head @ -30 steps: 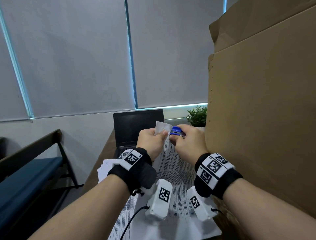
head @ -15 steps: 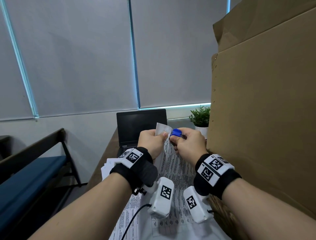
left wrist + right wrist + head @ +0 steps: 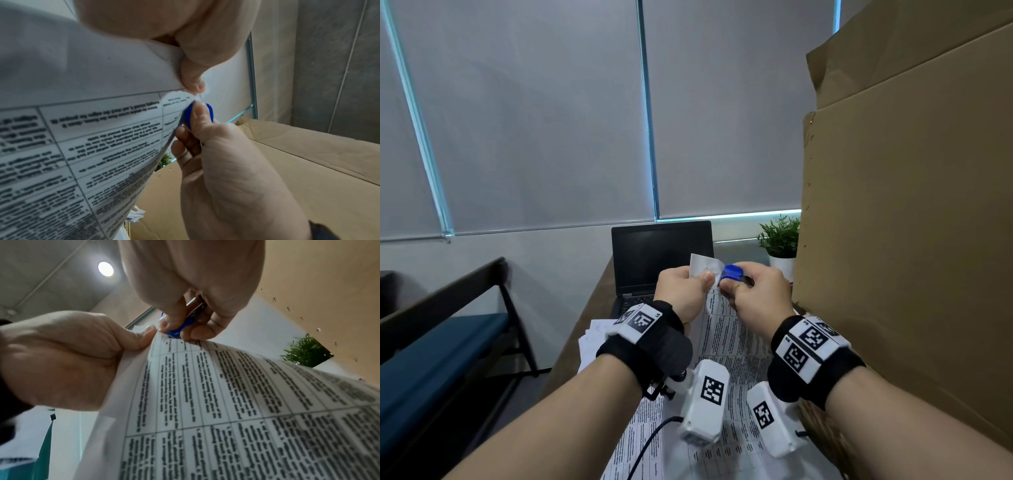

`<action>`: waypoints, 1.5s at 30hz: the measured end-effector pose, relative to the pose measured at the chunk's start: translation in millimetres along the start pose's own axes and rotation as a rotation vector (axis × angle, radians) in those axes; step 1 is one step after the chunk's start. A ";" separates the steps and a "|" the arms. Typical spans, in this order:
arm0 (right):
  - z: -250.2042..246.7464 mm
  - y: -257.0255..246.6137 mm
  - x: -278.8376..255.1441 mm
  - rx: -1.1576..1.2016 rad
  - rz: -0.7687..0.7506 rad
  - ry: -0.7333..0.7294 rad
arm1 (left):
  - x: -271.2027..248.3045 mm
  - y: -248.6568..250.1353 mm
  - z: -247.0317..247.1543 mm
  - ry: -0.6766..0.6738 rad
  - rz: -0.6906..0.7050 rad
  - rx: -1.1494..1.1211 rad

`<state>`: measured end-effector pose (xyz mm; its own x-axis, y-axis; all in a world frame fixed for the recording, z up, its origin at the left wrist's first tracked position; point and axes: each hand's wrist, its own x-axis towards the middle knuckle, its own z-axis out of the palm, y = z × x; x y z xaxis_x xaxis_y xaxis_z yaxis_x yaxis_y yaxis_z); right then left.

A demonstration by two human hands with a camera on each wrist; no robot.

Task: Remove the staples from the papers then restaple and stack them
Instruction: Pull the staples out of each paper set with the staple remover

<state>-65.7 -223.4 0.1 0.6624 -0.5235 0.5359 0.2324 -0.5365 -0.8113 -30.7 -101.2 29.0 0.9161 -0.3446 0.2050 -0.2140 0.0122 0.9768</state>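
Pinching the top corner of the printed papers (image 3: 726,329) between thumb and curled fingers, my left hand (image 3: 683,291) holds them raised above the table (image 3: 585,329), the sheets hanging down toward me past both wrists. My right hand (image 3: 758,294) is just beside it, its grip closed around the blue staple remover (image 3: 732,273), thumb pressed on the blue shell and fingers curled beneath. The remover's tip sits against the same paper corner, right next to my left thumb; whether its metal teeth are under a staple I cannot tell, since that spot is blurred and hidden by my fingertips. Lower left on the table lies a loose heap of other white sheets (image 3: 594,337). Behind my hands stands an open black laptop (image 3: 662,255), a small potted plant (image 3: 780,240) to its right, and a tall cardboard box (image 3: 904,240) along the right side. Grey window blinds (image 3: 544,120) fill the far wall.
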 end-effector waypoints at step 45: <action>-58.5 102.0 -12.3 -1.076 0.409 -0.524 | 8.2 -26.3 16.1 -0.036 0.115 0.342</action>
<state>-91.8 -310.5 -75.5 0.8080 -0.5855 -0.0653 -0.5875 -0.7925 -0.1639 -23.1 -119.5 4.0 0.8679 -0.3926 0.3044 -0.4221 -0.2598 0.8685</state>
